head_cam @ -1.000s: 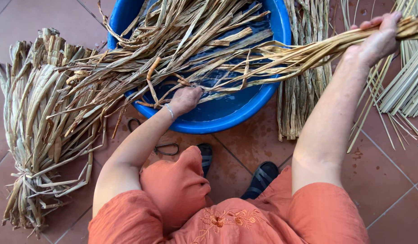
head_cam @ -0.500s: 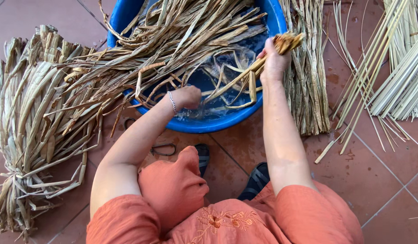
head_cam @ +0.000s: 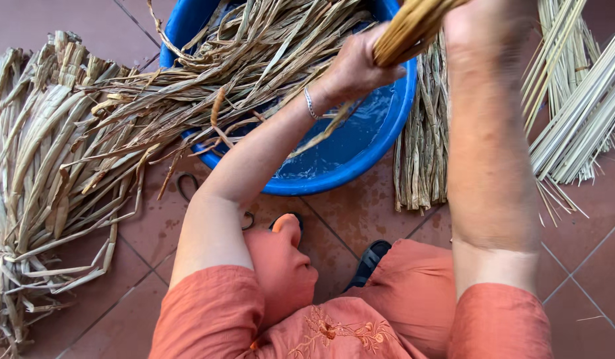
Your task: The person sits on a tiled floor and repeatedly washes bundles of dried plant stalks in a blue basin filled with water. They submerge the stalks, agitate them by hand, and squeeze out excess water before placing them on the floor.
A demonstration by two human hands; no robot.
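Left hand [head_cam: 354, 66] grip closed on straw bundle [head_cam: 414, 26]; right hand cut off, grip unclear.

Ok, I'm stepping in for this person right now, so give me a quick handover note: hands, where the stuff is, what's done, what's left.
Left hand: closed around the wet bunch of straw strips, over the blue tub.
Right hand: raised near the top edge of the picture at the same bunch; its grip is out of view.
Things: the tub holds water and a heap of soaking strips. A tied dry bundle lies on the floor to the left, a flat sheaf beside the tub on the right, pale stalks further right.
Done: one bunch is out of the water.
Left: the heap is still in the tub.
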